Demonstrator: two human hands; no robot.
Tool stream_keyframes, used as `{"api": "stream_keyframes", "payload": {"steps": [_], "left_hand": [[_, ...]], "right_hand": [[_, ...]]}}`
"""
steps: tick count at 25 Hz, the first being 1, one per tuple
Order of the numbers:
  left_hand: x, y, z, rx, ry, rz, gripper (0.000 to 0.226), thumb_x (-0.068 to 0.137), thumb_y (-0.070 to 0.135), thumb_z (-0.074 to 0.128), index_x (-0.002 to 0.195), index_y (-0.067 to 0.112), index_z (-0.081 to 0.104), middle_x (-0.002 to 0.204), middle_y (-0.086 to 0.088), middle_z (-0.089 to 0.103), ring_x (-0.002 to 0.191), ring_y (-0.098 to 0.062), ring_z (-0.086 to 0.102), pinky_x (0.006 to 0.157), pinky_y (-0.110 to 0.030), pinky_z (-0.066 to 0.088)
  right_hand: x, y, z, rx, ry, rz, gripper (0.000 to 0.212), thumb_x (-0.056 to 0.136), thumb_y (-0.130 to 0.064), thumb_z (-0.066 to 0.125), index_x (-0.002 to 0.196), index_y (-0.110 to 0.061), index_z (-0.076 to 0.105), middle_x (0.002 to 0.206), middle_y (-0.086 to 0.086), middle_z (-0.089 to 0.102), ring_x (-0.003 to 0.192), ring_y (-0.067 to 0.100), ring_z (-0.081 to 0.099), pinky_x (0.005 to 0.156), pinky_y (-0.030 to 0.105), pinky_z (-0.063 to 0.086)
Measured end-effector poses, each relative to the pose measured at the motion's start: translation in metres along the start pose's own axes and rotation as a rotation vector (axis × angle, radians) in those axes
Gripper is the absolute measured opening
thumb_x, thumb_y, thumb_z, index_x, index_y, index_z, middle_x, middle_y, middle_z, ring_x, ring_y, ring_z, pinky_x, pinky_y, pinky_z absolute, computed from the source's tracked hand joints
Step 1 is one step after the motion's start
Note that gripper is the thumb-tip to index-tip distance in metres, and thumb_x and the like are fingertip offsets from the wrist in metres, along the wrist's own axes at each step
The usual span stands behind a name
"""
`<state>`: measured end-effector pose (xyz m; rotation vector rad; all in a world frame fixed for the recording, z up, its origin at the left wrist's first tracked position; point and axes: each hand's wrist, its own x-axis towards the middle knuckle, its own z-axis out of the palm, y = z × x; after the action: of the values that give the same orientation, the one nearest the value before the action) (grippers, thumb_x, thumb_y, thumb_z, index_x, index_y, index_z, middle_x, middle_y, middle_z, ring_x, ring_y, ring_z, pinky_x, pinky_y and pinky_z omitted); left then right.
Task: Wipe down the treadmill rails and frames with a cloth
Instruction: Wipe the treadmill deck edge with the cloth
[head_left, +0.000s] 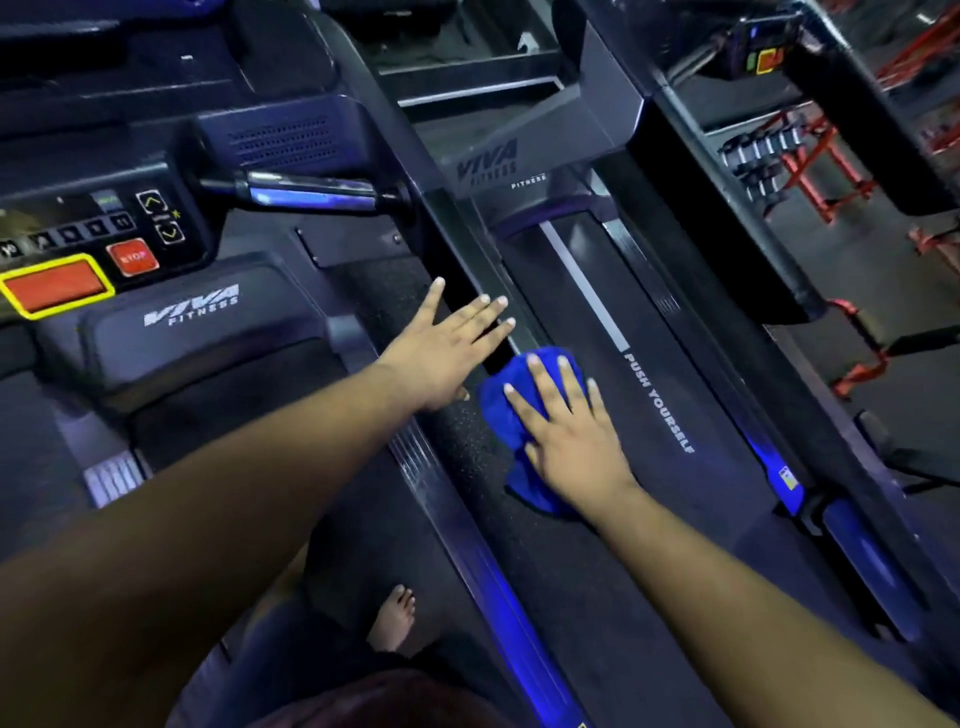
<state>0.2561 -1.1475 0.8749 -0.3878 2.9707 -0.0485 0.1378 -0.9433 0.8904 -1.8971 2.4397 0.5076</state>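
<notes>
A blue cloth (501, 410) lies crumpled on the dark side rail (467, 457) of the neighbouring treadmill, beside its belt (587, 312). My right hand (566, 431) presses flat on the cloth with fingers straight and spread. My left hand (447, 343) is stretched out flat just left of it, fingers straight, over the upright frame bar (452, 228) that runs between the two treadmills. The hand holds nothing.
The near treadmill's console (93, 244) with a red stop button and a chrome handlebar (311, 195) stands at left. Red weight racks (826, 171) with dumbbells stand at right. My bare foot (395, 618) is on the near treadmill's deck below.
</notes>
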Motion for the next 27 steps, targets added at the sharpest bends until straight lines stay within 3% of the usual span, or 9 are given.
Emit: {"api": "stream_keyframes", "payload": {"steps": [4,7,9,14,17,20,24,27], "left_hand": [[-0.011,0.003,0.003,-0.087,-0.036,-0.154,0.111,0.083,0.041,0.071,0.157,0.016,-0.009,0.166,-0.005,-0.013,0.153,-0.019,-0.002,0.115,-0.069,-0.002],[-0.023,0.004,0.012,-0.108,-0.042,-0.155,0.115,0.082,0.037,0.073,0.156,0.017,-0.013,0.165,-0.005,-0.016,0.153,-0.019,-0.004,0.114,-0.069,-0.004],[-0.026,0.007,0.017,-0.107,-0.039,-0.1,0.117,0.081,0.039,0.073,0.155,0.017,-0.014,0.165,-0.005,-0.017,0.153,-0.02,-0.005,0.113,-0.068,-0.004],[-0.016,0.008,0.021,-0.149,0.013,-0.071,0.117,0.08,0.042,0.073,0.156,0.016,-0.012,0.165,-0.006,-0.016,0.153,-0.02,-0.005,0.114,-0.069,-0.002],[-0.018,0.014,0.026,-0.174,0.028,-0.068,0.117,0.081,0.043,0.072,0.156,0.016,-0.013,0.164,-0.007,-0.02,0.153,-0.021,-0.008,0.113,-0.069,-0.002],[-0.023,0.022,0.025,-0.225,0.004,-0.05,0.115,0.084,0.044,0.07,0.155,0.016,-0.015,0.163,-0.007,-0.024,0.152,-0.021,-0.012,0.114,-0.07,-0.002],[-0.021,0.037,0.015,-0.222,0.032,-0.033,0.112,0.085,0.046,0.067,0.155,0.015,-0.015,0.163,-0.006,-0.024,0.152,-0.021,-0.014,0.114,-0.07,-0.003],[-0.025,0.045,0.01,-0.228,0.021,-0.03,0.111,0.085,0.046,0.067,0.156,0.016,-0.013,0.163,-0.006,-0.023,0.152,-0.021,-0.013,0.113,-0.069,-0.004]], "right_hand": [[0.042,-0.027,-0.009,-0.291,-0.109,-0.053,0.06,0.098,-0.034,0.044,0.155,-0.023,0.027,0.166,0.006,-0.014,0.15,0.041,-0.013,0.112,0.07,0.015],[-0.028,-0.022,0.011,-0.56,-0.279,-0.291,0.055,0.102,-0.031,0.033,0.154,-0.012,0.027,0.165,0.014,-0.006,0.15,0.037,-0.014,0.11,0.075,-0.003],[-0.06,-0.007,0.013,-0.514,-0.29,-0.328,0.054,0.101,-0.029,0.036,0.153,-0.012,0.032,0.166,0.011,-0.003,0.152,0.033,-0.012,0.11,0.074,-0.008],[0.008,-0.006,-0.002,-0.236,-0.034,-0.112,0.068,0.091,-0.032,0.054,0.154,-0.027,0.03,0.167,-0.001,-0.003,0.153,0.03,-0.003,0.113,0.065,0.022],[-0.03,-0.003,0.013,-0.083,-0.01,0.027,0.076,0.085,-0.031,0.065,0.153,-0.033,0.031,0.167,0.0,0.004,0.152,0.032,0.012,0.111,0.057,0.034],[-0.102,0.006,0.03,-0.052,0.025,0.117,0.078,0.087,-0.038,0.069,0.153,-0.036,0.028,0.166,0.006,0.011,0.149,0.035,0.023,0.108,0.055,0.039],[-0.039,-0.001,0.01,0.113,0.003,0.19,0.081,0.091,-0.059,0.055,0.155,-0.044,0.007,0.167,0.004,0.002,0.151,0.032,0.018,0.107,0.06,0.039],[-0.021,-0.005,0.006,0.277,0.0,0.272,0.081,0.093,-0.052,0.055,0.154,-0.045,0.002,0.166,0.002,0.001,0.15,0.03,0.021,0.1,0.051,0.047]]}}
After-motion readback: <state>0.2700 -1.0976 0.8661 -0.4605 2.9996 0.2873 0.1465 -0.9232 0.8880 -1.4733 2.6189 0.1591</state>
